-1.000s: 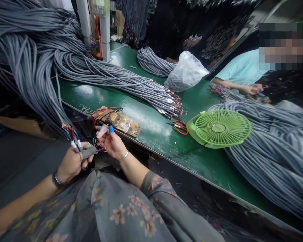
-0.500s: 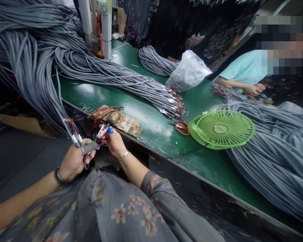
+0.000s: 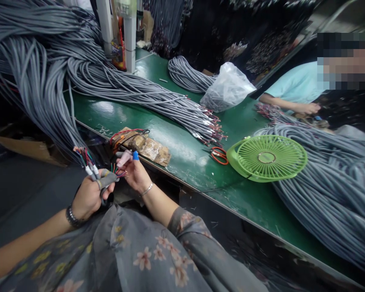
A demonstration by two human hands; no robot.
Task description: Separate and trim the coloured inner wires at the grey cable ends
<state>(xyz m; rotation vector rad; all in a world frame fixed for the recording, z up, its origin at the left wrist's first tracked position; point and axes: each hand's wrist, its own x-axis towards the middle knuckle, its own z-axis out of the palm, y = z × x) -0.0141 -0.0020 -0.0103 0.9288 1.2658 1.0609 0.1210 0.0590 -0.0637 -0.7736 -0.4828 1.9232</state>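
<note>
In the head view, my left hand [image 3: 89, 196] is closed round grey cables [image 3: 95, 176], its fingers wearing grey covers. From its fingertips fan thin coloured wires [image 3: 114, 170] in green, orange, red and purple, pointing right. Just right of these wires is my right hand [image 3: 137, 176], a blue cover on its thumb. Its fingers are closed on a small pale pink clip [image 3: 124, 159], which is blurred. More stripped cable ends [image 3: 83, 154] with coloured wires and white bands stand just above my left hand.
A wrapped brown block [image 3: 149, 148] with red and black leads lies at the edge of the green table [image 3: 188, 162]. Beyond are orange-handled scissors [image 3: 219, 155], a green fan [image 3: 266, 158], a plastic bag [image 3: 226, 87] and large cable bundles [image 3: 134, 89]. A co-worker [image 3: 295, 91] sits at right.
My right hand and the pink clip have shifted and turned slightly; the clip's metal part is less distinct. The left hand keeps its hold on the cables. The co-worker's hands have moved a little.
</note>
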